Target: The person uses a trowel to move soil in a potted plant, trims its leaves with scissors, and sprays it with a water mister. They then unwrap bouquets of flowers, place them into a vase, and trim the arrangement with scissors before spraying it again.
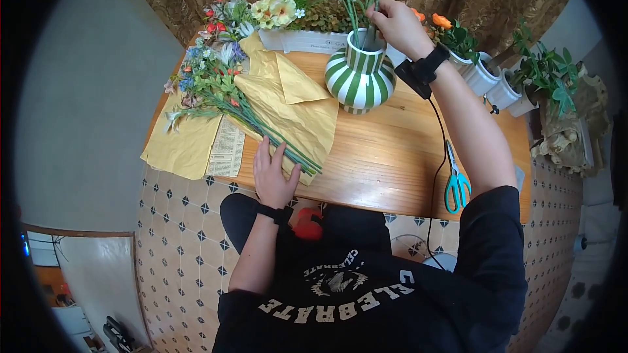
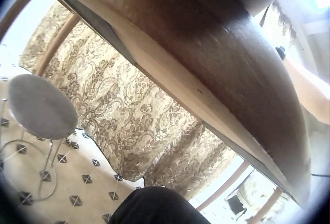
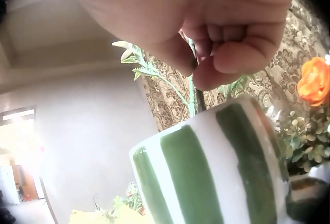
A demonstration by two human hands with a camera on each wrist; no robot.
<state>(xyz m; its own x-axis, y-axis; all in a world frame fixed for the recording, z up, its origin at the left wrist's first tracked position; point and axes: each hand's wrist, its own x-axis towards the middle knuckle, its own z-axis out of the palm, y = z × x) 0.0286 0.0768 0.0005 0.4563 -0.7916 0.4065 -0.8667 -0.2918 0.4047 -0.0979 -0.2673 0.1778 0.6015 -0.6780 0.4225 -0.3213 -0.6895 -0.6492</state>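
Observation:
A green-and-white striped vase [image 1: 360,80] stands on the wooden table with several green stems [image 1: 354,1] rising from its mouth. Just above the rim, my right hand [image 1: 400,26] pinches a flower stem [image 3: 200,100] between thumb and fingers. At the table's front edge, my left hand [image 1: 273,180] rests with fingers extended against the lower stems of a bunch of artificial flowers [image 1: 219,82]. That bunch lies across yellow wrapping paper [image 1: 307,117], its blossoms toward the far left. The left wrist view shows mainly the table's edge [image 2: 206,95] and underside.
Teal-handled scissors [image 1: 456,186] lie at the table's right side, beside a black cable [image 1: 437,176]. Potted plants in white pots [image 1: 483,80] line the right edge. A white planter box [image 1: 301,40] with pale yellow flowers sits at the back. Printed paper [image 1: 227,150] lies at left.

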